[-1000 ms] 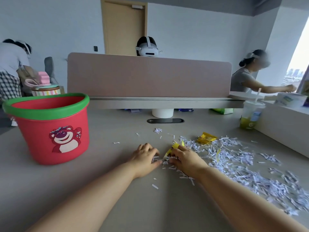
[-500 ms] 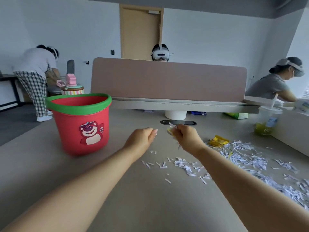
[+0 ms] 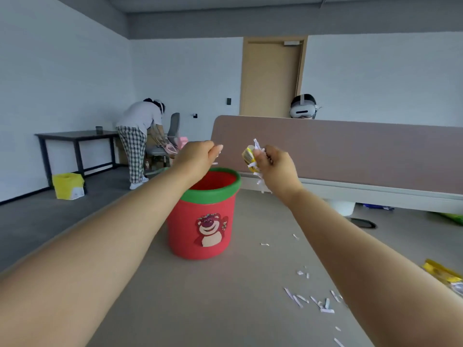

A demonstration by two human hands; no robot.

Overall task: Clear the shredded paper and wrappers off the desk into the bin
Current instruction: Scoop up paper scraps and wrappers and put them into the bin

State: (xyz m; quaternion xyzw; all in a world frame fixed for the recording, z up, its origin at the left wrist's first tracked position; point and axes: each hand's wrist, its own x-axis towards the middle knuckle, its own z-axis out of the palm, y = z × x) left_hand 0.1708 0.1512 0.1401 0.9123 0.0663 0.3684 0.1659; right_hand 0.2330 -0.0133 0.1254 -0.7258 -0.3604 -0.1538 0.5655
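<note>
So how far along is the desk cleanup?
The bin's contents are hidden. In hand: the right hand grips a yellow wrapper and paper shreds near the bin; the left hand pinches bits over it. Left: loose shreds and a second wrapper on the desk.

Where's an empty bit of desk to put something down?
The widest bare patch of desk lies in front of the red bin, between the two forearms. The left forearm hides most of the desk left of the bin. The right is crowded: paper shreds and a yellow wrapper.

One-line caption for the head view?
Left hand and right hand hold shredded paper and a yellow wrapper at the red bin.
</note>
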